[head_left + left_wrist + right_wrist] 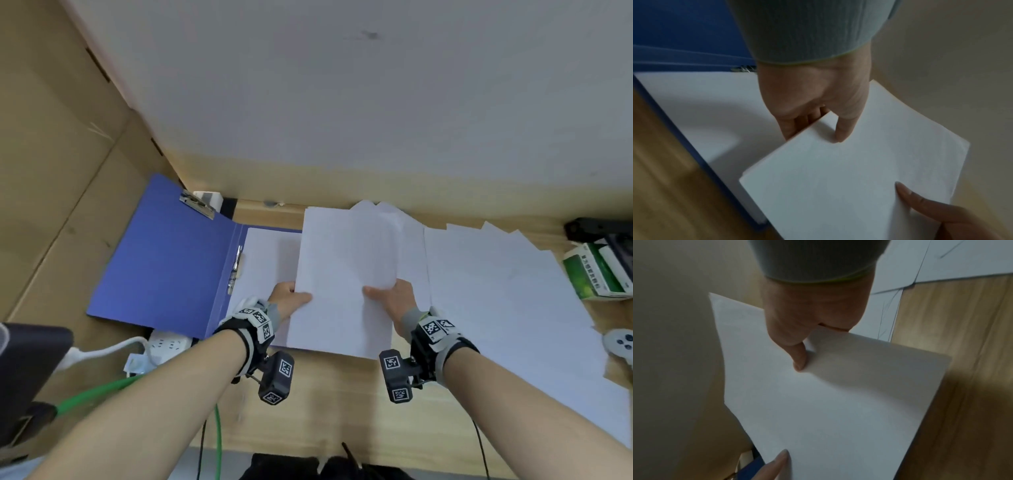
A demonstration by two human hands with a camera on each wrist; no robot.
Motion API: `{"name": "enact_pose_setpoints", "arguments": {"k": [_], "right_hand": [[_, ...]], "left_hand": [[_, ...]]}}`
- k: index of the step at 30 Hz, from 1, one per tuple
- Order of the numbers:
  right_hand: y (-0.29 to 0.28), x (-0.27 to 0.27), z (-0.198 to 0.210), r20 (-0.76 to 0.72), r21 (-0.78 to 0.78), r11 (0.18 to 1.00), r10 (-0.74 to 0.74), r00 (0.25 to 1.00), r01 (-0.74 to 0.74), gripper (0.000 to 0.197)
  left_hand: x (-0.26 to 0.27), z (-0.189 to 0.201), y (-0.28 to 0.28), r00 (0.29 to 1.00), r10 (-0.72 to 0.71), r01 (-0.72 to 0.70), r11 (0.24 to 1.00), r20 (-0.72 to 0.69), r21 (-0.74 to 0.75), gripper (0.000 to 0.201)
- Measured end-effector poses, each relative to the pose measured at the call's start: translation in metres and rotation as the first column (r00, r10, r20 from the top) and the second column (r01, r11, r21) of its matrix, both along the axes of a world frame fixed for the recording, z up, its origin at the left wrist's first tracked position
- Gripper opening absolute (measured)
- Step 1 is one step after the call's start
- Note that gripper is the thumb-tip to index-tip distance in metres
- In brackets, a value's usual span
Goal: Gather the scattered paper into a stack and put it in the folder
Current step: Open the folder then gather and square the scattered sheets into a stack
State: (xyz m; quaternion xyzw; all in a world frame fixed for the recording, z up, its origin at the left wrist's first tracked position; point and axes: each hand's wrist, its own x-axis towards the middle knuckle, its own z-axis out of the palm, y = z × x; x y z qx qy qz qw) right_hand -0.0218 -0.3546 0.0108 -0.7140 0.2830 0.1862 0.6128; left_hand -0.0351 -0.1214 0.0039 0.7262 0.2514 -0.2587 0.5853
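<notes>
White paper stack (342, 274) | left hand (291, 301), right hand (394, 301) pinching | over blue folder (164, 260)

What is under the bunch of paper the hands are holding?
Under the held stack, the blue folder lies open with white paper already inside it, partly covered. The left hand and right hand pinch the stack; their fingers underneath are mostly hidden.

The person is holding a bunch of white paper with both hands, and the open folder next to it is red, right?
Not quite. The folder is blue, not red; the head view shows it lying open on the desk. The rest is right: the left hand and the right hand both hold the white paper, thumbs on top.
</notes>
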Motion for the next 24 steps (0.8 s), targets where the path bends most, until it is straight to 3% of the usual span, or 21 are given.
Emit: {"name": "enact_pose_setpoints", "arguments": {"k": [5,11,17,21,24], "right_hand": [[0.051,0.006,-0.022,-0.064,-0.048,0.998,0.032,0.997,-0.035,0.024],[0.115,0.017,-0.049,-0.075,-0.102,0.992,0.070,0.995,-0.078,0.014],[0.141,0.032,-0.073,-0.094,-0.176,0.979,0.090,0.991,-0.106,0.013],[0.150,0.035,-0.083,-0.118,-0.160,0.979,0.107,0.987,-0.125,0.013],[0.155,0.036,-0.088,-0.129,-0.166,0.976,0.122,0.984,-0.143,0.009]], "left_hand": [[-0.007,-0.026,0.061,0.994,-0.037,0.045,0.996,-0.103,0.079,0.008],[-0.003,-0.053,0.120,0.991,0.064,-0.035,0.969,-0.114,0.243,0.012],[-0.001,-0.070,0.137,0.991,0.089,-0.041,0.911,-0.097,0.411,0.025],[-0.002,-0.077,0.145,0.993,-0.019,0.080,0.836,-0.118,0.543,0.023],[-0.004,-0.078,0.145,0.994,-0.046,0.093,0.813,-0.096,0.575,0.024]]}}
